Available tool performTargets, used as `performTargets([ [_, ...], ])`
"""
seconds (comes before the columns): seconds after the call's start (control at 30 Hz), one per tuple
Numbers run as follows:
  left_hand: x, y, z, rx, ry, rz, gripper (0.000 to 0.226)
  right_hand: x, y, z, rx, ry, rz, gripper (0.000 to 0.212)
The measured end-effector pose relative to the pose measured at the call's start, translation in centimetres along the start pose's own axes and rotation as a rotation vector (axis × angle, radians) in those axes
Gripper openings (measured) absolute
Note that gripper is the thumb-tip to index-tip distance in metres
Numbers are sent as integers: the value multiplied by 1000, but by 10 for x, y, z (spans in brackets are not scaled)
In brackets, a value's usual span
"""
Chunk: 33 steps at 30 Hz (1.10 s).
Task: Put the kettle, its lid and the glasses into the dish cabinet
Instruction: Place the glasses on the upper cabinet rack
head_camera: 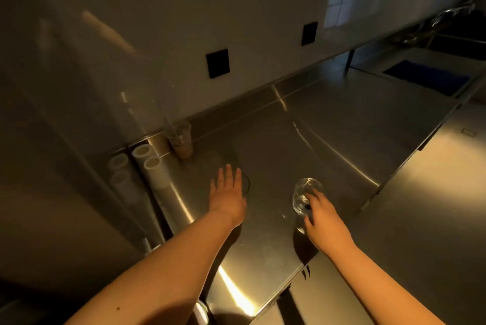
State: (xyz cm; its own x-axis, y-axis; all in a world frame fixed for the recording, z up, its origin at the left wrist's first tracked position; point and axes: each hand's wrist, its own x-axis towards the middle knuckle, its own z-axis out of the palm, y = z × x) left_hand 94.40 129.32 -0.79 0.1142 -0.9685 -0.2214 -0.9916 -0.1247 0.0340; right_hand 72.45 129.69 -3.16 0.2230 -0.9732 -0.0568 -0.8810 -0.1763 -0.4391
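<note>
A clear drinking glass (pixel 305 194) stands on the steel counter (pixel 328 145), and my right hand (pixel 324 215) grips its near side with curled fingers. My left hand (pixel 227 193) is stretched out flat with straight fingers, hovering over a second clear glass (pixel 246 184), of which only the right edge of the rim shows past the hand. Whether the left hand touches that glass I cannot tell. No kettle or lid is in view.
A plastic cup with a brownish drink and a straw (pixel 181 142) stands against the back wall. Two white tubes (pixel 150 164) lie at the counter's left end beside a tall steel cabinet side (pixel 52 140). A sink with a blue cloth (pixel 426 76) is far right.
</note>
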Motion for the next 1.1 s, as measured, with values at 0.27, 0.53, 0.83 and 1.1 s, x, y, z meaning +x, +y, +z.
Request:
performTargets([
  [0.27,30,2,20,25,-48,72,66,17,17,24,-3,19,-14,51],
  [0.53,38,2,27,-16,-54,41,71,25,15,34,37,81,8,44],
  [0.83,38,2,26,-60,-27,25,72,12,4,49,65,102,-104,30],
  [1.1,37,2,25,-112,-21,16,81,11,2,56,238,132,-55,62],
])
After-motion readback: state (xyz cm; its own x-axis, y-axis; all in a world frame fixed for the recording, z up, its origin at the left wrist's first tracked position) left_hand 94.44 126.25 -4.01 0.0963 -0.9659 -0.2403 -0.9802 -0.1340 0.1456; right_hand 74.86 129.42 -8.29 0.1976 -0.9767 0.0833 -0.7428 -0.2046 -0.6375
